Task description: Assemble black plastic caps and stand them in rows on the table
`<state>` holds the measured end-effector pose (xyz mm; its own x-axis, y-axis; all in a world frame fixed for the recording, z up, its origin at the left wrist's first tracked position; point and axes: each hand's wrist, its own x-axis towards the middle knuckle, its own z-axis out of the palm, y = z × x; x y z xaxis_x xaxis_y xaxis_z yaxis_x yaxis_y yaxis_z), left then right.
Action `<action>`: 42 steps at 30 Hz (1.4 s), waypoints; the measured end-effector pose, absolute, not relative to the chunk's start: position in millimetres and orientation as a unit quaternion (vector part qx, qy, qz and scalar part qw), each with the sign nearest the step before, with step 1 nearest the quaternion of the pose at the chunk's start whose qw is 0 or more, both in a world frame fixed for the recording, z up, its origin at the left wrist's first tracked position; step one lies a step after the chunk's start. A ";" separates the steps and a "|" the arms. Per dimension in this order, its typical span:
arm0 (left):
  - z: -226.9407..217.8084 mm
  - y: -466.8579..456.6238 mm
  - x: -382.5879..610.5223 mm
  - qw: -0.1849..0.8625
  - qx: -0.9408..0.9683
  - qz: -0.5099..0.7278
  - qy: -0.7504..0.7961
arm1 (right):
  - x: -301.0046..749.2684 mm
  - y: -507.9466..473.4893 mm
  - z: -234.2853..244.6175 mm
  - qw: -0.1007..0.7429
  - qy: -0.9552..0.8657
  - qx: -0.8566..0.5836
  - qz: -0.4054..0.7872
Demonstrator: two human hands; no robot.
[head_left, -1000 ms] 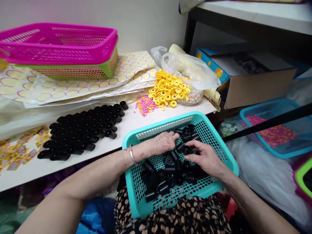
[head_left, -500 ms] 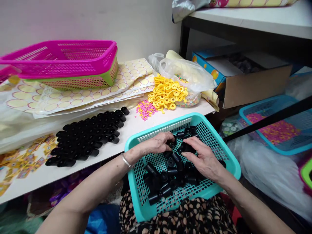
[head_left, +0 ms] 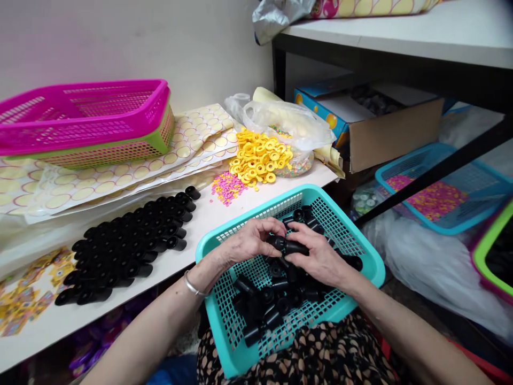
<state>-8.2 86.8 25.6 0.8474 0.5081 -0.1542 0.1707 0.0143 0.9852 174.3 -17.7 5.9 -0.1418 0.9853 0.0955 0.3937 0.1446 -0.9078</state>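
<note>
Centre frame, above the teal basket (head_left: 248, 220), my left hand (head_left: 250, 243) and right hand (head_left: 320, 259) each pinch black tubes (head_left: 290, 247), seemingly end to end; I should line them up squarely.

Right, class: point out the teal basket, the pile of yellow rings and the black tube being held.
teal basket (head_left: 260, 209): head view, far rim.
yellow rings (head_left: 256, 158): head view, middle of the pile.
black tube (head_left: 291, 247): head view, exposed middle of its side.
</note>
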 end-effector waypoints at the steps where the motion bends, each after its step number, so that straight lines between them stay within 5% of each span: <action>1: 26.4 84.9 -7.7 0.674 0.682 0.140 0.246 | 173.2 -17.7 6.6 0.408 -0.644 -0.534 0.365; 5: 30.0 79.7 -7.3 0.654 0.697 0.137 0.261 | 173.7 -20.5 11.3 0.468 -0.654 -0.516 0.296; 16: 34.4 75.8 -7.6 0.692 0.647 0.140 0.287 | 171.7 -26.6 15.0 0.466 -0.668 -0.500 0.296; 28: 31.7 71.8 -14.3 0.839 0.453 0.186 0.237 | 183.9 -41.9 12.5 0.507 -0.561 -0.559 0.340; 32: 33.2 71.2 -11.5 0.835 0.450 0.190 0.253 | 174.5 -43.4 22.6 0.536 -0.536 -0.512 0.404; 37: 37.3 67.1 -1.6 0.815 0.466 0.174 0.298 | 158.3 -32.3 51.6 0.485 -0.644 -0.463 0.367; 42: 39.2 76.8 22.5 0.749 0.537 0.130 0.366 | 172.5 -22.5 43.1 0.534 -0.600 -0.492 0.336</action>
